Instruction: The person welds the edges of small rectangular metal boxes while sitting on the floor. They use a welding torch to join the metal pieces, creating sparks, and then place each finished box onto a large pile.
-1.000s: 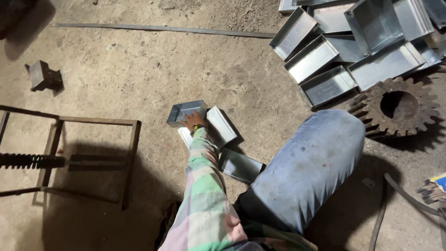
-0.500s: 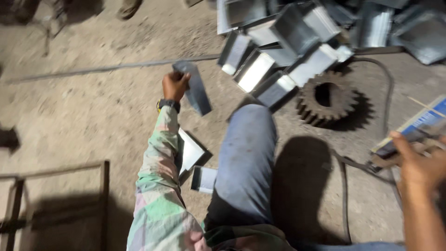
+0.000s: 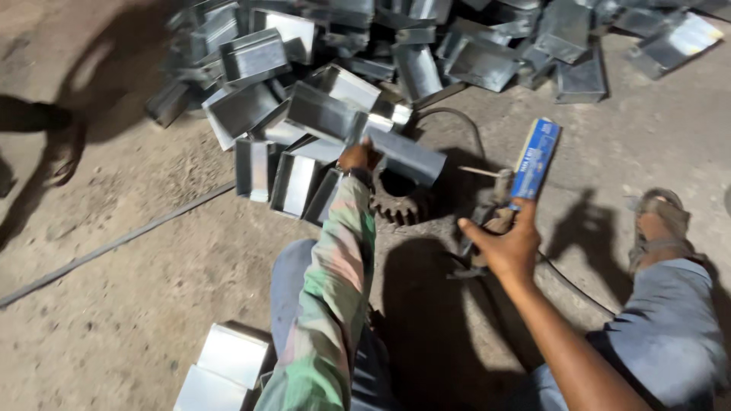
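Gripping a metal channel (image 3: 403, 154) in the left hand (image 3: 358, 156) mid-frame, right hand (image 3: 509, 247) pinching a blue box (image 3: 534, 158); I'd be keeping fingers off sharp edges.

1. We see a heap of metal trays (image 3: 335, 68) across the top of the dirt floor (image 3: 114, 304).
2. A gear (image 3: 396, 202) lies just below it.
3. A thin rod (image 3: 114, 243) crosses the floor at left.
4. Two flat sheets (image 3: 221, 369) lie at the bottom.

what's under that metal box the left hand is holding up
Beneath the metal box in the left hand lies a rusty gear wheel; the box and arm cover its upper part.
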